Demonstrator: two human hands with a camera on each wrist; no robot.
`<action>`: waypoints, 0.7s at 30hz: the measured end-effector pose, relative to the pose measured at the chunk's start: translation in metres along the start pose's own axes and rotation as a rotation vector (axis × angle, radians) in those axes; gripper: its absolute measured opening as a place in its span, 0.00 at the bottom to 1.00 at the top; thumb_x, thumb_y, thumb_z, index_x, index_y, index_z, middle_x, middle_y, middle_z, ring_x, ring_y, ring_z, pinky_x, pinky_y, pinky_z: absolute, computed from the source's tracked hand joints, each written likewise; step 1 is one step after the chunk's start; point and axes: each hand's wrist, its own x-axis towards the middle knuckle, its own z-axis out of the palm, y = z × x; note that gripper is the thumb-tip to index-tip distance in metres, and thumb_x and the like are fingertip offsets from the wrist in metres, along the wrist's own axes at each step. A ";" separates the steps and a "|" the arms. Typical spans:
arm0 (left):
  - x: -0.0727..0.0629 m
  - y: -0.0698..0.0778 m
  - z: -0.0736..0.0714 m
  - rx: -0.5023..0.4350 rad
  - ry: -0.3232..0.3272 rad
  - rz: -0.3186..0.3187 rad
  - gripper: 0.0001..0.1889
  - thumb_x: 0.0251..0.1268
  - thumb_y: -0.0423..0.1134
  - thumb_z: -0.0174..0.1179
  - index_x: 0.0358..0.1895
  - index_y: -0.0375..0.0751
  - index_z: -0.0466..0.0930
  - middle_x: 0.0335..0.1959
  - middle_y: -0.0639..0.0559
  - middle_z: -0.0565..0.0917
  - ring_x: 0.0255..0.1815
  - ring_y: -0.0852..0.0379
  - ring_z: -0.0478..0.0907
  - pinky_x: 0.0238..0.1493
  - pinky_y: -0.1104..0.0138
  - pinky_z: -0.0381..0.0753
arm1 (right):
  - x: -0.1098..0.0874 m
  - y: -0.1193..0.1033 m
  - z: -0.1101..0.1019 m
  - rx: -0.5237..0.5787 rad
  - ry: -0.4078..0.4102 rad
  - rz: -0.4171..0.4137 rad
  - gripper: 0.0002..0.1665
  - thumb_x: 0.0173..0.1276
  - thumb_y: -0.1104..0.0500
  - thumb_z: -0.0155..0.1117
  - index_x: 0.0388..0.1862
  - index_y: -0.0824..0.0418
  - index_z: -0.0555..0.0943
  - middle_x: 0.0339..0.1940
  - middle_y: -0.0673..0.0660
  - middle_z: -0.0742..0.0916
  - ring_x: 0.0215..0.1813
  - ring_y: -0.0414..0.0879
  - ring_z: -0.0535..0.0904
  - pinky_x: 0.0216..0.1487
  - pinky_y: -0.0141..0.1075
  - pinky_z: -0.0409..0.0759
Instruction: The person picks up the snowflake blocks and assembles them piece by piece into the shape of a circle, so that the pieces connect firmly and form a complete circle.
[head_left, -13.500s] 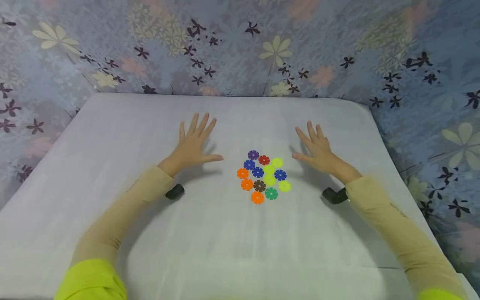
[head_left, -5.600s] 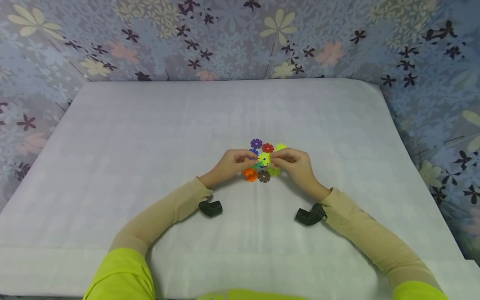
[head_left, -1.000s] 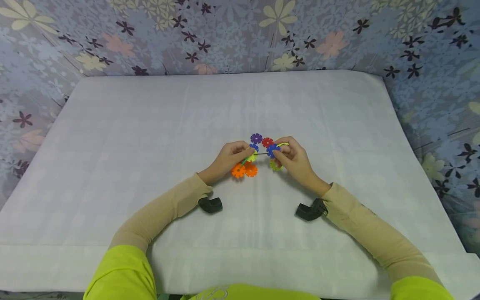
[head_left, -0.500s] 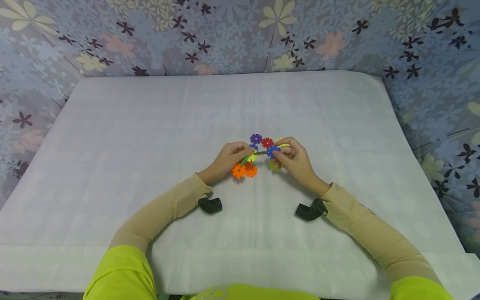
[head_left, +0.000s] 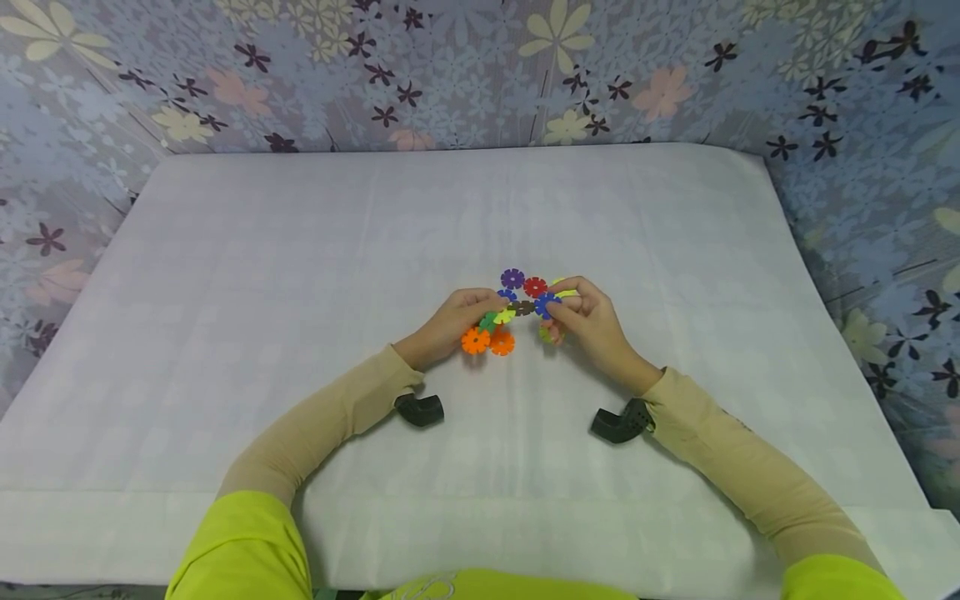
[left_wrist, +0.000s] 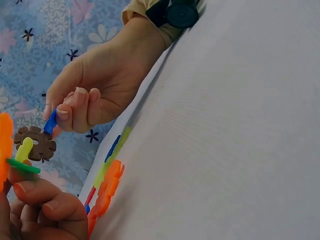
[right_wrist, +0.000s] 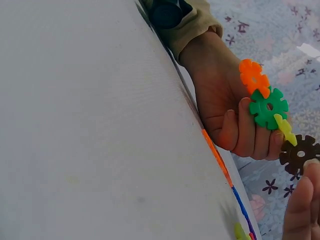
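Note:
My left hand [head_left: 447,323] pinches a short chain of notched plastic building discs. The chain runs from an orange disc [right_wrist: 254,77] through a green disc [right_wrist: 269,109] and a yellow disc [right_wrist: 285,130] to a brown disc [right_wrist: 300,154]. With thumb and fingertips, my right hand [head_left: 600,327] pinches a blue disc [head_left: 547,305], its edge right at the brown disc's rim. In the left wrist view both hands are raised above the tabletop, and the right hand's other fingers curl inward.
Loose discs lie on the white-covered table [head_left: 337,250] around the hands: purple [head_left: 512,278], red [head_left: 535,287], another blue one [head_left: 507,296], another orange one [head_left: 502,342], and yellow ones partly hidden by the right hand. Patterned floral fabric [head_left: 465,75] stands behind the table.
Earliest, both hands were spread beside loose discs; later they came together over them. In the last second the brown disc has turned from edge-on to flatter, and the hands have barely shifted.

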 end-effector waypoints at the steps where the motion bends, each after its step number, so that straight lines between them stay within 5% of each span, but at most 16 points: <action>1: 0.000 0.000 0.000 0.007 0.000 0.002 0.12 0.66 0.39 0.50 0.29 0.33 0.75 0.22 0.49 0.69 0.24 0.58 0.64 0.26 0.72 0.64 | 0.000 0.000 0.000 -0.004 -0.004 0.006 0.09 0.64 0.73 0.51 0.43 0.71 0.67 0.21 0.57 0.82 0.19 0.45 0.76 0.21 0.31 0.75; 8: 0.000 -0.002 0.000 0.121 -0.004 0.073 0.11 0.66 0.38 0.51 0.29 0.35 0.76 0.22 0.51 0.69 0.23 0.59 0.61 0.26 0.71 0.62 | -0.001 0.001 -0.003 -0.046 -0.074 0.037 0.09 0.64 0.73 0.51 0.43 0.72 0.67 0.25 0.59 0.83 0.21 0.44 0.77 0.23 0.33 0.76; 16: -0.001 -0.006 -0.002 0.281 -0.036 0.287 0.09 0.66 0.35 0.50 0.28 0.35 0.73 0.17 0.50 0.68 0.19 0.57 0.61 0.22 0.69 0.62 | -0.001 0.004 -0.003 -0.093 -0.122 -0.056 0.08 0.62 0.78 0.48 0.40 0.82 0.65 0.27 0.62 0.83 0.24 0.45 0.79 0.25 0.35 0.77; 21: -0.001 -0.006 -0.001 0.302 -0.042 0.330 0.09 0.66 0.34 0.50 0.28 0.35 0.72 0.18 0.49 0.68 0.19 0.57 0.60 0.22 0.69 0.61 | -0.002 0.005 0.000 -0.059 -0.119 -0.096 0.07 0.61 0.80 0.47 0.39 0.81 0.65 0.26 0.62 0.83 0.23 0.45 0.79 0.25 0.34 0.77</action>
